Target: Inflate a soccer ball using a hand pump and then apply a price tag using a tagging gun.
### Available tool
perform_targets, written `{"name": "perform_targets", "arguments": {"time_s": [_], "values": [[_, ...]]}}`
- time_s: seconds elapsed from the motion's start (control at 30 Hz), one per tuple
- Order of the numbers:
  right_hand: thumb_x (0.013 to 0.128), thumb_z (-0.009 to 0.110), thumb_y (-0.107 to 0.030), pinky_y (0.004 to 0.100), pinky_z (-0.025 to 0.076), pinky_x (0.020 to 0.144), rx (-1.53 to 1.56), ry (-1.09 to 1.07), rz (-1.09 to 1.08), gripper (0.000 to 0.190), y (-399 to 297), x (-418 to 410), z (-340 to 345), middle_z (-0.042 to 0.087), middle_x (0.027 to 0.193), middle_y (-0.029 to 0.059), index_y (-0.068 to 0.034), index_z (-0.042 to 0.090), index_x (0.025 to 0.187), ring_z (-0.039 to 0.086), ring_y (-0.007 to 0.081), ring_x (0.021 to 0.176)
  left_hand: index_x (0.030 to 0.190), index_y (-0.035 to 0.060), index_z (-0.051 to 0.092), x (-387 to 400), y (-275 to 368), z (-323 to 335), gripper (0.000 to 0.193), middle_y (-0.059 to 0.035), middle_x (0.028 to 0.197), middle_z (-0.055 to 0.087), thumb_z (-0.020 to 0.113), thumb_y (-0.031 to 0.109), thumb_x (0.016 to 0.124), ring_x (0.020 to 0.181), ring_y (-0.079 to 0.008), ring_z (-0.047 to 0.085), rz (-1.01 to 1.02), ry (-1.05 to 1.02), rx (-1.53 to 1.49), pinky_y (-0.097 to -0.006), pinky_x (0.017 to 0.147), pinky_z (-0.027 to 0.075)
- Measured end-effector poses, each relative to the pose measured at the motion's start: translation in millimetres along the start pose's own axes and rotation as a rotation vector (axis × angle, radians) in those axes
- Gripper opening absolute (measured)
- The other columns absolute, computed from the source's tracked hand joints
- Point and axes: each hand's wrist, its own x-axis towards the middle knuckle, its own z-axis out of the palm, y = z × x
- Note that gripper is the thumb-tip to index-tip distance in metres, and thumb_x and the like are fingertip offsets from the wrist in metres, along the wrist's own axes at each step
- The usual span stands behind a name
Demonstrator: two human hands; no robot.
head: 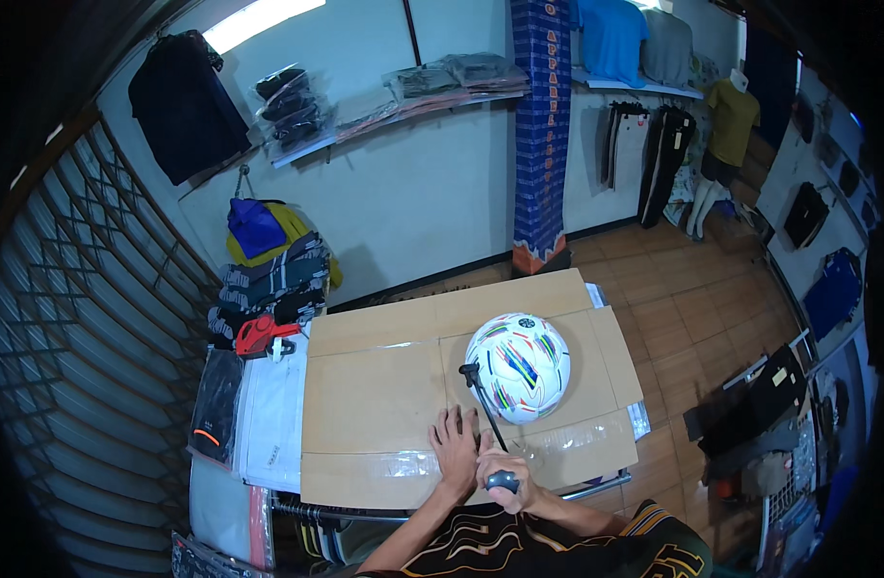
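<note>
A white football (518, 368) with multicoloured streaks rests on a flattened cardboard sheet (373, 383) before me. My right hand (505, 473) grips what looks like a small hand pump (494, 419). Its dark rounded end pokes out of my fist towards me, while the thin black rod runs away to a T-shaped handle beside the ball's left edge. Whether that handle touches the ball I cannot tell. My left hand (455, 444) lies on the cardboard just left of my right hand, fingers spread and holding nothing.
Left of the cardboard, a red-and-black tool (265, 337) sits near folded dark garments (276, 278) and white plastic packaging (272, 412). A metal rail (594, 485) runs under the near edge. Behind stands a blue patterned pillar (542, 144); a folding metal gate (102, 325) is at left.
</note>
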Motion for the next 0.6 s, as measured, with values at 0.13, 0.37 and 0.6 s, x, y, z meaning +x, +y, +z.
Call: {"name": "perform_targets", "arguments": {"time_s": [0.13,0.37,0.6], "values": [[0.082,0.067,-0.014,0.0393,0.052,0.085,-0.083,0.005,0.182,0.012,-17,3,-5,0.065,0.077,0.0101,-0.002,0.064,0.081,0.064,0.0309,0.077,0.142,0.0082,0.052,0,2,-2,0.056,-0.0229,0.150,0.044,0.059,0.043,0.098,0.145,-0.0440,0.031,0.004,0.006,-0.026,-0.0683,0.114,0.021],[0.082,0.067,-0.017,0.0439,0.053,0.084,0.065,-0.058,-0.019,0.013,-56,19,-2,0.065,0.077,0.0090,-0.004,0.062,0.078,0.064,0.0295,0.073,0.140,0.0075,0.054,0,0,1,0.054,-0.0232,0.150,0.045,0.060,0.040,0.098,0.144,-0.0447,0.032,-0.017,0.024,-0.036,-0.0686,0.114,0.021],[0.084,0.065,-0.018,0.0431,0.050,0.088,0.014,-0.045,0.048,0.016,-13,-4,-5,0.064,0.076,0.0083,-0.004,0.060,0.078,0.063,0.0284,0.074,0.139,0.0081,0.055,1,4,-3,0.052,-0.0230,0.150,0.045,0.061,0.038,0.097,0.144,-0.0440,0.033,-0.004,0.027,-0.043,-0.0683,0.114,0.022]]}}
